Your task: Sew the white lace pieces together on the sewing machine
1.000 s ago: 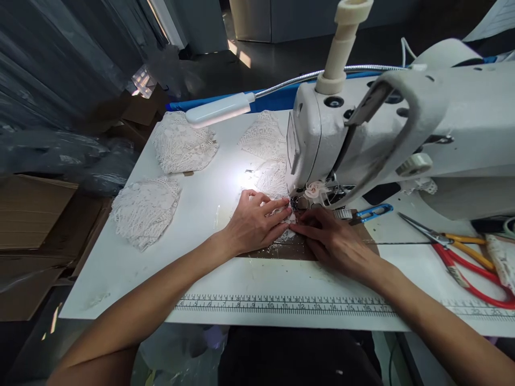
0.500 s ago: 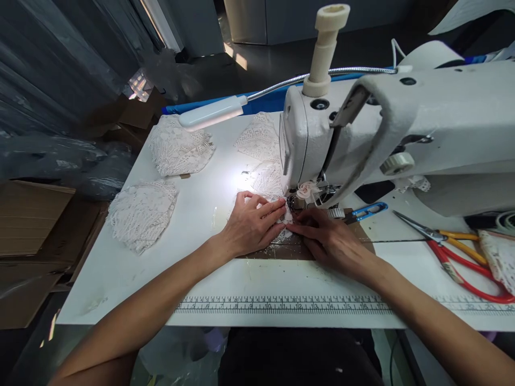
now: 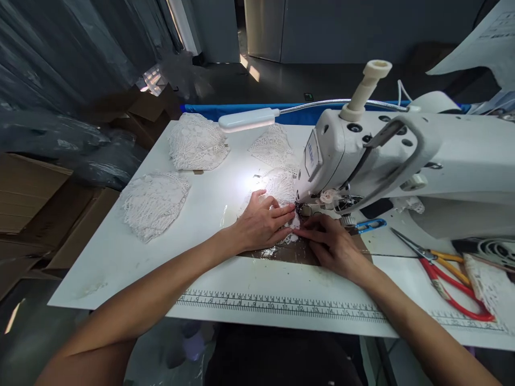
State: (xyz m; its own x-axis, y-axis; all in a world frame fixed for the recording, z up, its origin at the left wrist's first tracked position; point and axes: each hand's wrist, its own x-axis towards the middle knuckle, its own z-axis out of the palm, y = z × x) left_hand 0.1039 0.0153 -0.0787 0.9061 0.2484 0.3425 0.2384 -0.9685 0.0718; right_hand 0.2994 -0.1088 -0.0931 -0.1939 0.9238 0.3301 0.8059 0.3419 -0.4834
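A piece of white lace fabric (image 3: 279,185) lies under the needle area of the white sewing machine (image 3: 322,155). My left hand (image 3: 265,222) rests flat on the lace, fingers stretched toward the presser foot and holding nothing. From the other side, my right hand (image 3: 332,241) has its fingers bent together at the lace's right edge, pinching it just in front of the needle area. Part of the lace is hidden beneath my left hand. A brown plate (image 3: 289,254) lies under both hands.
Lace pieces (image 3: 155,203) lie in stacks at the table's left. A lamp (image 3: 249,119) hangs over the back. On the right are blue thread snips (image 3: 370,225), red-handled scissors (image 3: 453,292) and orange-handled scissors (image 3: 450,262). A printed ruler (image 3: 281,306) runs along the front edge.
The camera view has tilted and shifted, so the machine appears lower and further right. Both hands keep nearly the same place on the lace by the presser foot.
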